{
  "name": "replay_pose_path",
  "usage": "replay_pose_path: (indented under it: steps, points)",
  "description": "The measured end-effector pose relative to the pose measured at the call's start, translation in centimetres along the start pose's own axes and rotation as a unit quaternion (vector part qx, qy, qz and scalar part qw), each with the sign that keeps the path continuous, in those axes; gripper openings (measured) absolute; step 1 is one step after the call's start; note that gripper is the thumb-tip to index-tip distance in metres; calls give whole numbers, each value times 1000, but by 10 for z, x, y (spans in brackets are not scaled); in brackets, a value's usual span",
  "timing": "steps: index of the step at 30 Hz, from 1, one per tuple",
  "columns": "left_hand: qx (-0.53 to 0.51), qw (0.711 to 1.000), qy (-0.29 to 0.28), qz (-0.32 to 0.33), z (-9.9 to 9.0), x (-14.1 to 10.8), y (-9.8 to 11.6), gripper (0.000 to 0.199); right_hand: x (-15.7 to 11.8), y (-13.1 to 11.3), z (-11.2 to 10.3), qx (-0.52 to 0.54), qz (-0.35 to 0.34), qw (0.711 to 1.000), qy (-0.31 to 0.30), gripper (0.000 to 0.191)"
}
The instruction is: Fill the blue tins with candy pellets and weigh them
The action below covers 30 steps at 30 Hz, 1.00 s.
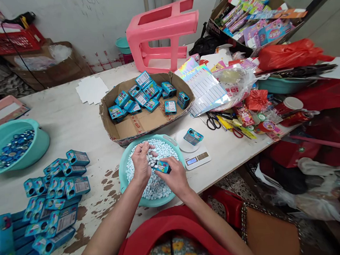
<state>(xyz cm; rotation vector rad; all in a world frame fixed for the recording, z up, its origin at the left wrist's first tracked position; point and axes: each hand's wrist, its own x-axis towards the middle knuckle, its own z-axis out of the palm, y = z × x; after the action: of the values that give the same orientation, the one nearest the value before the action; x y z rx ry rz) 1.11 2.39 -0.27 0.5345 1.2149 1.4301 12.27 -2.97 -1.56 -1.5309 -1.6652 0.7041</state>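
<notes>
One blue box (162,166), above the basin (122,175), apparently unfinished: clamped in right hand (175,175). Left hand (141,160), beside it, curled around white pieces (152,160). Outward: one box on the scale (198,158), right of the basin; batch in the carton (125,130) beyond it, seemingly done; grouped boxes (65,218) on the desk (93,131), left of it, seemingly outstanding.

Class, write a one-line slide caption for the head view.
Left hand cups pale pellets beside the blue box in the right hand, above a teal basin.

"ARAMELO" on held box (163,166), "ighu" on bkgd carton (215,31)
</notes>
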Motion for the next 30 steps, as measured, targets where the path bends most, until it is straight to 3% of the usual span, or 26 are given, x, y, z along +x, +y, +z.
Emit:
replay_pose_path:
  steps: [8,19,22,25,27,30]
  points:
    - [-16,1000,-13,22,8,-2,3,33,3,1,-6,24,7,1000,8,31]
    - [1,1000,-15,23,10,3,-2,33,3,13,7,77,30,997,5,34]
    - [-43,998,-31,-32,4,14,5,29,2,15,-1,117,35,992,18,35]
    - [-75,990,-20,-117,-15,31,3,29,-3,17,-14,169,31,985,26,36]
    - [-11,979,-24,-202,-32,41,-7,29,-7,20,-20,188,29,981,32,37]
    - [109,939,-85,-314,-51,49,-25,27,-13,25,-26,187,26,981,32,39]
